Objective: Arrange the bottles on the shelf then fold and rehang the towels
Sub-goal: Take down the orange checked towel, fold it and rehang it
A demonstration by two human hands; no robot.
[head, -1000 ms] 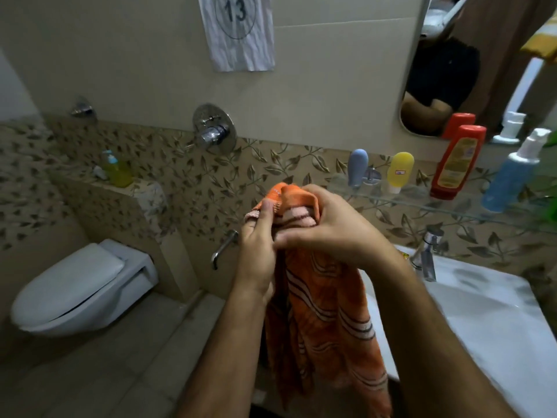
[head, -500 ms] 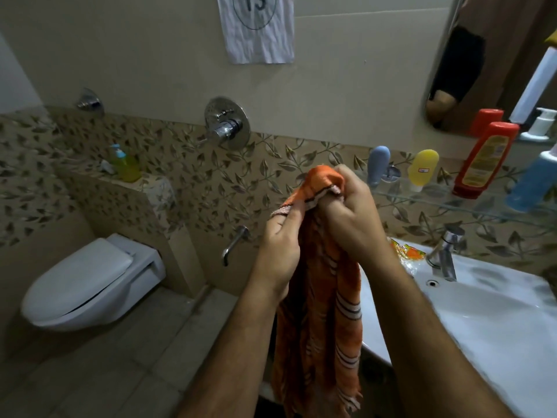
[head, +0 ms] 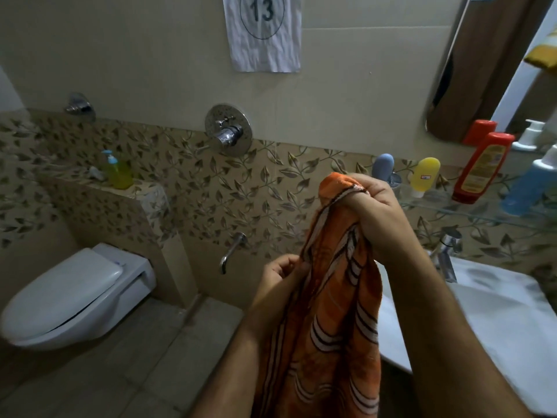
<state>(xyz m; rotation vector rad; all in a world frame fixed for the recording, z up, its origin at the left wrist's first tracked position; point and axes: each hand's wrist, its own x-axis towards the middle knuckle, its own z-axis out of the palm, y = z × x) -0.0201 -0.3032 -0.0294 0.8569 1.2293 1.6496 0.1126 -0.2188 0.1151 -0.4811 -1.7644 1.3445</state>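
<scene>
Clearly the orange towel [head: 331,312] hangs bunched from the right hand [head: 370,212], which grips its top, while the left hand [head: 280,276] pinches a side edge lower down — a loose pinch could drop it. Sink [head: 497,321] crowds the right; open floor [head: 105,372] lies left.

Forearms bare, no sleeves; hands [head: 373,212] without rings or gloves.

Right grip [head: 373,212] raised, clenched; left grip [head: 280,276] pinching.
</scene>
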